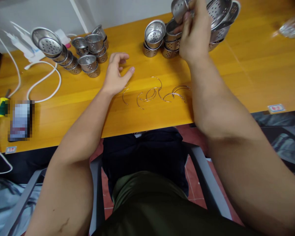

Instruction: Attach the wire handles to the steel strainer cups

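My right hand [195, 34] grips a perforated metal cup [179, 9], tilted above stacks of similar cups at the back of the table. Just below it stands a stack of perforated cups [171, 45], partly covered by my fingers. My left hand [116, 73] hovers over or rests on the table with fingers apart and nothing in it; whether it touches the wood I cannot tell. Several thin curved wires [151, 94] lie loose between my forearms. To the left of my left hand is a group of small stacked cups [88, 63].
A leaning stack of cups [48, 42] stands at the back left, near a white power strip [27, 49] and a looped white cable [60, 80]. Larger nested cups [220, 31] sit beyond my right hand. A phone [21, 121] and a yellow-green screwdriver handle [1, 107] lie far left.
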`<move>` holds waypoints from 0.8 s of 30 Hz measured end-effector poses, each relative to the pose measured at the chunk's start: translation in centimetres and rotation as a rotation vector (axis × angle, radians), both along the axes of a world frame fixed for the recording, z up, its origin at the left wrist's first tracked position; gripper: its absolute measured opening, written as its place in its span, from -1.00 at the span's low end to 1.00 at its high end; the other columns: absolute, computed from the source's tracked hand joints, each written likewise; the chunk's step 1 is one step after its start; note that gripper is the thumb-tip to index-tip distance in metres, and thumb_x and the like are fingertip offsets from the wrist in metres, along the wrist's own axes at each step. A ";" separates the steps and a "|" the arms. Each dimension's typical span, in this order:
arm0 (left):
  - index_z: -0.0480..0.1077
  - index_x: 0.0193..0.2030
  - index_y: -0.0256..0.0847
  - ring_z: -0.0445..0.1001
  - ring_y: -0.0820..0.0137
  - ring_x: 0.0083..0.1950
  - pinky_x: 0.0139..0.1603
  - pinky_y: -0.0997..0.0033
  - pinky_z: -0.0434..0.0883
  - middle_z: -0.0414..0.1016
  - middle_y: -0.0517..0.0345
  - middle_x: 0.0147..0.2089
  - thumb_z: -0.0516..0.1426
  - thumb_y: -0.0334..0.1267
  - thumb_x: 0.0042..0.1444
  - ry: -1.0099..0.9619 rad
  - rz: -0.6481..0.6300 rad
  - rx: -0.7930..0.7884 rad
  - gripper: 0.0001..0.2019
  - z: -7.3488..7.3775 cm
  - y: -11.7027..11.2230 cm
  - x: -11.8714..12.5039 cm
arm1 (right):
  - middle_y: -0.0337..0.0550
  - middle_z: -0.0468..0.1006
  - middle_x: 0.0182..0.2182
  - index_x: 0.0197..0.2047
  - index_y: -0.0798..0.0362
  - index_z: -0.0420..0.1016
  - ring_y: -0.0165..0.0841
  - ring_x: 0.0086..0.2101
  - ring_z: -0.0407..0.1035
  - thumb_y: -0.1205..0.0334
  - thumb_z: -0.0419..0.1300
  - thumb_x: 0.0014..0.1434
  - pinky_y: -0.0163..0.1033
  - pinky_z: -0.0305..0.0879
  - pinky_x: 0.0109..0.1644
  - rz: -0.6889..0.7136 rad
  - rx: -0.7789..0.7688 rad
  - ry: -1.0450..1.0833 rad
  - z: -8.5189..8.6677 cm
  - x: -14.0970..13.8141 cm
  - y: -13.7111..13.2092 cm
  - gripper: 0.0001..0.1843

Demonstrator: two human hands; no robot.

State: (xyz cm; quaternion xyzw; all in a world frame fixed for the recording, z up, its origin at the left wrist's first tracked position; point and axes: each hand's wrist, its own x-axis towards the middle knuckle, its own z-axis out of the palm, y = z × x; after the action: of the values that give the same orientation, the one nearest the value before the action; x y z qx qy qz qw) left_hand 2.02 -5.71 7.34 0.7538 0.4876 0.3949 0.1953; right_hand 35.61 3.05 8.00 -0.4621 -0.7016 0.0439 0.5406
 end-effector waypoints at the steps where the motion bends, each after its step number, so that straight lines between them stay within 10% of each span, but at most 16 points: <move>1: 0.49 0.29 0.18 0.59 -0.10 0.45 0.42 -0.17 0.64 0.53 -0.01 0.49 0.39 0.07 0.43 -0.009 -0.005 0.000 -0.62 0.0 0.0 0.0 | -0.27 0.62 -0.20 0.05 -0.29 0.29 -0.11 -0.27 0.59 0.18 0.12 0.71 -0.02 0.41 -0.12 -0.009 -0.009 -0.035 0.0 0.0 -0.1 -0.88; 16: 0.55 0.19 0.20 0.64 -0.08 0.39 0.40 -0.17 0.67 0.58 0.06 0.45 0.47 0.13 0.30 -0.013 0.013 -0.059 -0.59 0.6 -0.4 0.3 | -0.08 0.75 -0.02 0.10 -0.12 0.50 -0.09 -0.03 0.63 0.62 0.16 0.64 -0.01 0.49 0.13 -0.116 0.080 -0.214 1.3 0.1 -0.7 -0.63; 24: 0.48 0.30 0.20 0.59 -0.08 0.41 0.36 -0.19 0.62 0.56 0.04 0.46 0.33 0.33 0.45 0.045 -0.039 -0.028 -0.53 -0.1 0.0 0.0 | 0.15 0.74 0.07 0.15 0.13 0.73 0.12 0.14 0.59 0.71 0.37 0.46 0.16 0.42 0.27 -0.268 -0.150 -0.392 2.3 0.7 -1.2 -0.64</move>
State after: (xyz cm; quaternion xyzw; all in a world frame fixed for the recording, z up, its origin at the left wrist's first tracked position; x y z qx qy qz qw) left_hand 2.07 -5.72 7.20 0.7691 0.4824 0.3672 0.2023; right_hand 36.29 1.83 10.30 -0.5897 -0.7201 -0.0666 0.3595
